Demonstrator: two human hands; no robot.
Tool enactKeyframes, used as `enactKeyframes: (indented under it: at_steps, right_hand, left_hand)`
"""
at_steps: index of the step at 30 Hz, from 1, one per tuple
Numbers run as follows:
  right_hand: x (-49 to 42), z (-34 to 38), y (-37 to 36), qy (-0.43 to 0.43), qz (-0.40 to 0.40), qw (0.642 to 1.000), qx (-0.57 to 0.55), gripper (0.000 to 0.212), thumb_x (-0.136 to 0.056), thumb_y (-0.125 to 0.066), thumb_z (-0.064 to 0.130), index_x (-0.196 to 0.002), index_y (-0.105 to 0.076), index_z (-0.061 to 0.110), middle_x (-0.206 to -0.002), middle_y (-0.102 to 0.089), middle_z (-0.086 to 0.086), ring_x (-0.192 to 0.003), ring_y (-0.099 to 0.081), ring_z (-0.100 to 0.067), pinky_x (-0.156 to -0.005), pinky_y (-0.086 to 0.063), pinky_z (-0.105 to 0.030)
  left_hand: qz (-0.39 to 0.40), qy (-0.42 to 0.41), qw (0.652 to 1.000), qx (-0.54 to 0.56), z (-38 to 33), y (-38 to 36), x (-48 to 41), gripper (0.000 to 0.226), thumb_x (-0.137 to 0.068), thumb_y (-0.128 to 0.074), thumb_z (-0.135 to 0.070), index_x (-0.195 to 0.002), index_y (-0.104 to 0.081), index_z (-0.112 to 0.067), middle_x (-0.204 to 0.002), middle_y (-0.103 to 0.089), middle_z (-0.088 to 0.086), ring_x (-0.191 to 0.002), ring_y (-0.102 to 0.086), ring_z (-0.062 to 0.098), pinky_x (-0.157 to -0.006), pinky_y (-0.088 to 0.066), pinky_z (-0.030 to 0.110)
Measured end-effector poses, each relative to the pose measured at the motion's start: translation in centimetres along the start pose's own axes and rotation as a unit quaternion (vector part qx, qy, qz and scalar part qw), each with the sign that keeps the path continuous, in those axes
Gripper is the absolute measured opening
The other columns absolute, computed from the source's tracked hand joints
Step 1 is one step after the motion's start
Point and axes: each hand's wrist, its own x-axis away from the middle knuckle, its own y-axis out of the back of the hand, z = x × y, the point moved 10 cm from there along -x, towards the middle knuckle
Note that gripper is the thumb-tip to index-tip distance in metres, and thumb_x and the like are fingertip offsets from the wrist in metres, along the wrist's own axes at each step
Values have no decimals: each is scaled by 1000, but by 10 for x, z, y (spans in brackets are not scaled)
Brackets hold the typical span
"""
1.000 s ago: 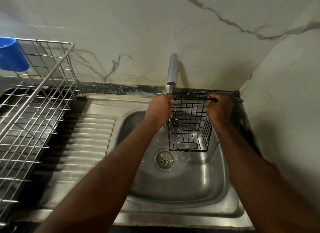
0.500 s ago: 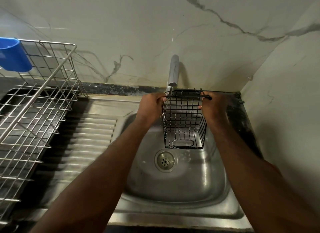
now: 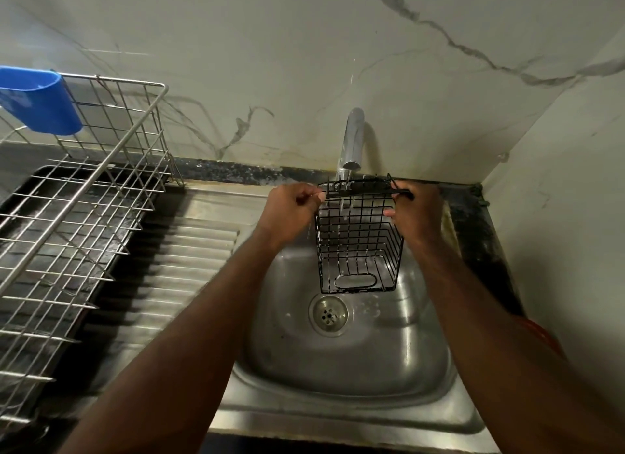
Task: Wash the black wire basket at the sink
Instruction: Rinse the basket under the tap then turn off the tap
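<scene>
A person holds a black wire basket (image 3: 358,247) under a running tap (image 3: 353,139) at a steel sink (image 3: 338,369). The basket hangs open side up above the back of the bowl, clear of the bottom, with the drain (image 3: 328,315) showing just below its near edge. A thin stream of water falls from the spout through the basket's top rim and down inside it. The left hand (image 3: 291,210) has its fingers curled in, pinching the rim at the basket's left corner. The right hand (image 3: 417,213) grips the right side, fingers wrapped over the rim and the thumb against the wire wall. To the left, past the ribbed draining board (image 3: 189,267), a metal dish rack (image 3: 84,217) stands with a blue cup (image 3: 37,102) hooked at its far corner. Veined marble-look wall (image 3: 270,64) rises behind the tap.
</scene>
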Motion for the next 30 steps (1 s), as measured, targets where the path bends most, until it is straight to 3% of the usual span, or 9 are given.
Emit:
enactKeyframes:
  at_steps: [3,6,9,14,20,24,30]
  right_hand:
    - [8,1,5,13,28,999,-13,31,-94,-49,-1,-118,-66,11,-114,-65,-5,-69,-72,-17,-53,-58,-27]
    - [14,3,5,22,59,998,-26,31,-93,-49,-5,-117,-64,7,-113,-62,-6,-75,-71,-18,-52,-53,-15]
    - [20,12,4,47,85,994,-41,31,-91,-50,-11,-115,-64,3,-108,-63,-10,-78,-71,-21,-55,-55,-16]
    - [20,20,-2,69,105,990,-58,31,-89,-53,-12,-113,-66,3,-106,-66,-8,-82,-71,-22,-62,-60,-25]
    - [10,18,-7,63,132,986,-77,37,-86,-52,-15,-115,-65,4,-112,-66,-12,-90,-70,-26,-73,-60,-38]
    - [3,18,-5,61,128,987,-81,38,-85,-53,-16,-114,-66,4,-112,-67,-13,-89,-70,-26,-71,-60,-36]
    - [-6,14,-1,44,99,990,-88,35,-86,-52,-15,-111,-68,4,-108,-67,-11,-78,-71,-23,-56,-54,-18]
  left_hand:
    - [-5,50,997,64,17,-1,2,18,-96,-64,-28,-104,-70,-13,-90,-72,3,-83,-69,22,-82,-60,39]
    - [-27,64,997,42,23,1,2,22,-98,-61,-28,-109,-69,-11,-94,-69,-2,-87,-65,14,-80,-54,26]
    - [-17,72,996,46,22,-3,2,25,-99,-59,-29,-115,-68,-12,-100,-70,-2,-92,-64,8,-78,-48,15]
    - [30,77,991,103,15,-14,2,26,-101,-56,-30,-115,-68,-12,-102,-72,0,-98,-65,12,-78,-45,17]
    - [86,106,981,141,9,-19,-2,22,-99,-59,-24,-113,-69,-9,-98,-71,2,-88,-64,11,-80,-49,21]
    - [102,116,978,143,5,-23,-5,21,-99,-59,-21,-113,-68,-7,-98,-69,5,-82,-61,9,-71,-50,13]
    - [92,124,975,161,1,-30,-13,14,-99,-60,-21,-105,-70,-13,-94,-70,2,-87,-62,12,-82,-50,24]
